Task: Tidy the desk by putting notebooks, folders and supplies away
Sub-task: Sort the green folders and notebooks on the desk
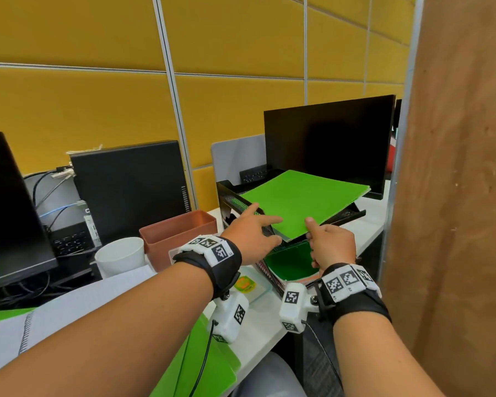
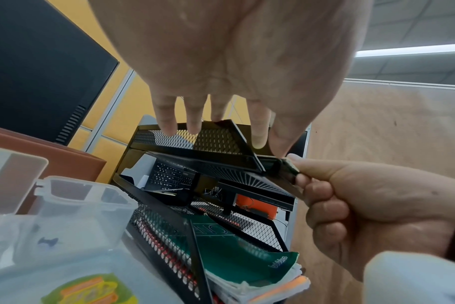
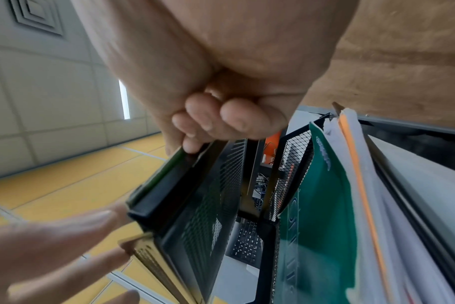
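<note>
Beside the mesh tray [image 1: 232, 200] — brown bin [image 1: 181, 227], white cup [image 1: 121, 255], monitor [image 1: 330, 141]

The dark green notebook [image 2: 247, 257] in the lower tray bears a pale word, too blurred to read. No other text is legible.

Both forearms are bare. Each wrist wears a broad black strap [image 1: 212, 265] topped with white blocks printed with black-and-white square markers [image 1: 348, 280]. A white camera housing [image 1: 230, 316] with similar markers hangs under each wrist on a screwed bracket, trailing a thin black cable [image 1: 204, 365].
</note>
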Motion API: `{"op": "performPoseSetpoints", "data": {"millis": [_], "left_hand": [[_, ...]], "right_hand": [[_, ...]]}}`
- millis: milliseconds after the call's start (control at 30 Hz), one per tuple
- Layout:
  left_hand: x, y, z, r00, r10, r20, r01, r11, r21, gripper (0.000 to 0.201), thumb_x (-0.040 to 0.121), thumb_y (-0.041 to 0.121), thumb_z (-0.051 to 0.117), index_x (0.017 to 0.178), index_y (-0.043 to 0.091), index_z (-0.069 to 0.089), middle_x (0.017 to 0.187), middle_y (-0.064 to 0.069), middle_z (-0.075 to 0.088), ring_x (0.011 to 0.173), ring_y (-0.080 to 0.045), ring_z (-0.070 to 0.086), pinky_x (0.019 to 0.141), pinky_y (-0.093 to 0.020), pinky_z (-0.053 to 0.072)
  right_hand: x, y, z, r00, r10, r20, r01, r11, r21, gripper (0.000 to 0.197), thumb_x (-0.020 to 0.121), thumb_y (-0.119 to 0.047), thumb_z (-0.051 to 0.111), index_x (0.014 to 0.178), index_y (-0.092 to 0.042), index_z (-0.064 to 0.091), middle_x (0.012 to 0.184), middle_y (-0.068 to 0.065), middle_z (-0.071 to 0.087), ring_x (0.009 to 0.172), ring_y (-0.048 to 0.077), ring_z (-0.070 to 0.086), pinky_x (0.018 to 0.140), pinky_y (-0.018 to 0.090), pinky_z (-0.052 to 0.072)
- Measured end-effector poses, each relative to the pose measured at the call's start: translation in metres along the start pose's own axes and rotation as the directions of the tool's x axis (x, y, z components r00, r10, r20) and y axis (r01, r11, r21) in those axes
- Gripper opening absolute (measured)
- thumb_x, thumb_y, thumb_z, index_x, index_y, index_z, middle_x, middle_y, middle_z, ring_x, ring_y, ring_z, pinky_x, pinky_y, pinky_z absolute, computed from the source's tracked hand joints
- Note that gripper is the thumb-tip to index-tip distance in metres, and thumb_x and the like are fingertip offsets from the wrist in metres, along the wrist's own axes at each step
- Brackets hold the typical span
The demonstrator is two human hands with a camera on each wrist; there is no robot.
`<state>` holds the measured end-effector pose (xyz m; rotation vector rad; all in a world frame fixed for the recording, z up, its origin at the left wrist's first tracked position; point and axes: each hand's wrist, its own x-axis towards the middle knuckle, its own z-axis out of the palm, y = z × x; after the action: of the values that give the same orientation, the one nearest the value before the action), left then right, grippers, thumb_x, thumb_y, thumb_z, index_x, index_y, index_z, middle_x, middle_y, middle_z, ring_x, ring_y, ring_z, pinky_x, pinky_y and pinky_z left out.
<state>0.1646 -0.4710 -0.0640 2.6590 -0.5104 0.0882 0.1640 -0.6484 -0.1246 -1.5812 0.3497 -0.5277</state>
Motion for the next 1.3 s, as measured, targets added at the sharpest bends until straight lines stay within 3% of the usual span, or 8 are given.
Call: {"op": "performPoseSetpoints", "data": {"millis": [200,400,767,867,933,1100,1167,1300], "left_hand": [[0.0,0.005,0.009,0.998,-0.05,0.045,0.048,0.998,0.046,0.05,0.091,0.055,0.066,0.139,0.053,0.053,0.17,0.002,-0.012,0.155,-0.029,0.017,0.123,-0.042,0.025],[0.007,0.009,0.012,0.996,-0.071,-0.059,0.077,0.993,0.091,0.051,0.083,0.067,0.066,0.13,0.047,0.064,0.17,-0.003,0.005,0.153,-0.032,0.02,0.123,-0.048,0.026],[0.004,0.01,0.011,0.992,-0.103,-0.075,0.102,0.995,-0.015,0.043,0.087,0.054,0.069,0.128,0.041,0.067,0.17,-0.001,0.01,0.154,-0.026,0.02,0.123,-0.044,0.026],[-0.019,0.006,-0.005,0.99,-0.044,-0.137,0.028,0.993,-0.117,0.04,0.091,0.045,0.069,0.13,0.035,0.068,0.161,0.001,0.036,0.147,-0.017,0.035,0.116,-0.031,0.031],[-0.042,-0.003,-0.021,0.98,-0.016,-0.2,-0.033,0.971,-0.235,0.031,0.092,0.038,0.07,0.122,0.029,0.073,0.132,0.007,0.065,0.123,-0.011,0.058,0.095,-0.02,0.042],[-0.12,-0.045,-0.073,0.918,-0.2,-0.343,-0.028,0.829,-0.559,0.012,0.095,0.018,0.069,0.097,0.013,0.079,0.081,0.001,0.076,0.072,-0.008,0.069,0.056,-0.013,0.048],[-0.157,-0.074,-0.094,0.876,-0.291,-0.385,0.013,0.813,-0.583,0.012,0.095,0.017,0.068,0.094,0.011,0.079,0.086,-0.01,0.077,0.071,-0.016,0.069,0.059,-0.019,0.052],[-0.226,-0.133,-0.118,0.775,-0.475,-0.417,0.151,0.78,-0.608,0.013,0.094,0.019,0.068,0.091,0.015,0.079,0.09,-0.003,0.078,0.079,-0.02,0.073,0.08,-0.037,0.057]], "right_hand": [[-0.005,0.001,0.007,1.0,-0.006,-0.004,0.006,0.998,-0.061,0.049,0.089,-0.044,0.075,0.067,-0.002,0.064,0.044,0.003,0.051,0.035,0.023,0.048,0.048,0.032,0.044],[-0.007,-0.002,0.013,1.0,0.018,0.022,-0.018,1.0,-0.007,0.045,0.087,-0.042,0.077,0.073,-0.002,0.063,0.045,0.004,0.046,0.029,0.018,0.038,0.041,0.024,0.035],[-0.018,-0.024,0.011,1.0,-0.001,-0.021,0.004,0.994,0.112,0.042,0.09,-0.039,0.075,0.07,-0.005,0.059,0.047,0.005,0.042,0.032,0.02,0.036,0.045,0.03,0.038],[-0.031,-0.05,0.015,0.999,-0.025,0.043,0.015,0.976,0.215,0.038,0.092,-0.035,0.074,0.072,-0.007,0.059,0.048,0.004,0.043,0.035,0.02,0.033,0.045,0.029,0.034],[-0.046,-0.072,0.021,0.989,-0.044,0.141,-0.002,0.951,0.31,0.034,0.094,-0.034,0.072,0.073,-0.011,0.058,0.05,0.0,0.042,0.036,0.018,0.032,0.045,0.028,0.032],[-0.104,-0.105,0.056,0.874,-0.1,0.475,-0.11,0.912,0.394,0.025,0.096,-0.03,0.069,0.08,-0.016,0.058,0.054,-0.003,0.044,0.045,0.015,0.04,0.044,0.026,0.031],[-0.134,-0.106,0.081,0.797,-0.099,0.597,-0.163,0.915,0.369,0.02,0.097,-0.027,0.069,0.081,-0.017,0.061,0.061,0.0,0.053,0.052,0.016,0.05,0.044,0.028,0.038],[-0.185,-0.091,0.121,0.666,-0.019,0.745,-0.255,0.933,0.252,0.005,0.097,-0.02,0.067,0.095,-0.018,0.071,0.086,0.002,0.072,0.084,0.021,0.067,0.063,0.036,0.052]]}}
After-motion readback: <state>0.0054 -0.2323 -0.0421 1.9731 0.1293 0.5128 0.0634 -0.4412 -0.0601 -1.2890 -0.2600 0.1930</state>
